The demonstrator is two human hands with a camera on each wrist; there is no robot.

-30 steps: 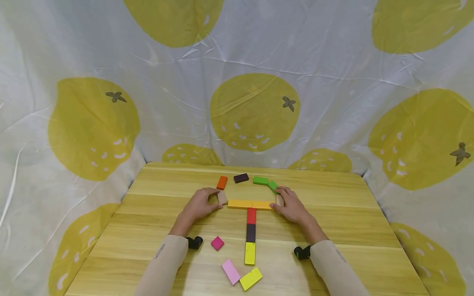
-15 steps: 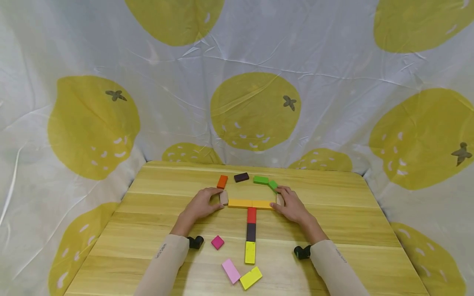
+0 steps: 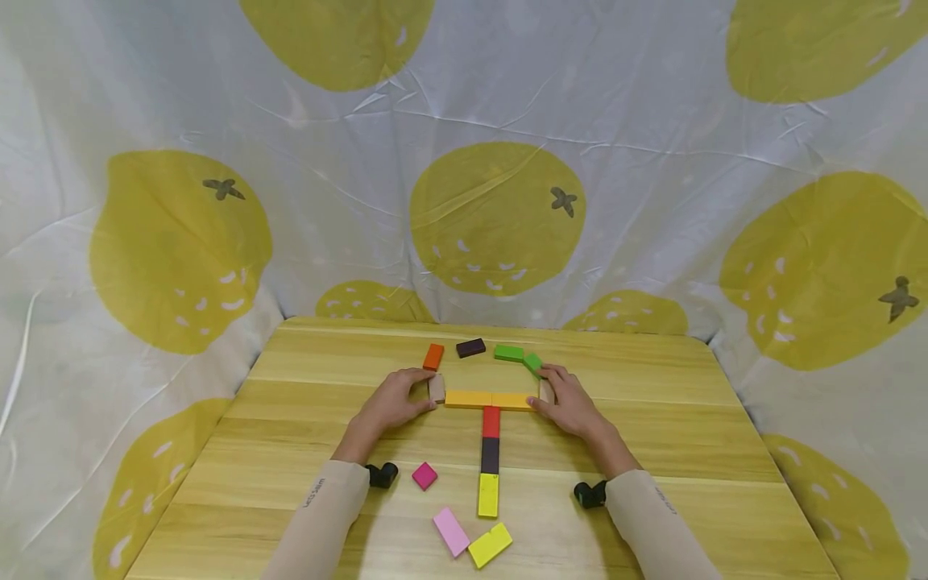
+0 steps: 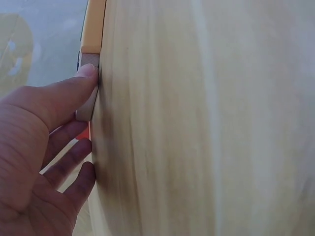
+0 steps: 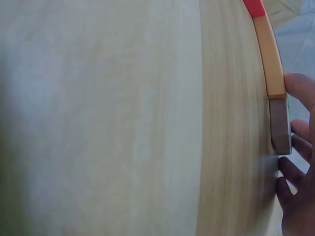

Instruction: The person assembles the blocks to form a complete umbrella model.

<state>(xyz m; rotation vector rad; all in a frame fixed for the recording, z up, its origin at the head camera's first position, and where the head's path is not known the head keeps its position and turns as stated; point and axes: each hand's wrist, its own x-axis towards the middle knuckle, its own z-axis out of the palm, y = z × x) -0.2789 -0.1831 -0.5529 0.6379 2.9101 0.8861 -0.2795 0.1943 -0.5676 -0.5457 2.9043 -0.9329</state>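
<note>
My left hand (image 3: 395,399) holds a beige wooden block (image 3: 437,388) between thumb and fingers, at the left end of a row of two orange blocks (image 3: 468,399). In the left wrist view, the thumb presses the block's near end, against an orange block (image 4: 93,27). My right hand (image 3: 571,400) curls round a second beige block (image 3: 547,392) at the row's right end. Its thumb touches the right orange block (image 5: 269,56); its fingers lie along the far side of the beige block (image 5: 280,125), which they partly hide in the head view.
Below the row stand red (image 3: 491,422), dark (image 3: 490,455) and yellow (image 3: 489,495) blocks in line. Beyond lie an orange-red block (image 3: 433,357), a dark block (image 3: 471,348) and two green blocks (image 3: 509,353). Nearer are magenta (image 3: 424,475), pink (image 3: 451,532) and yellow (image 3: 490,546) blocks.
The left beige block has turned straighter and shifted right, up to the end of the orange row, with my left fingers following. My right hand stays in place.
</note>
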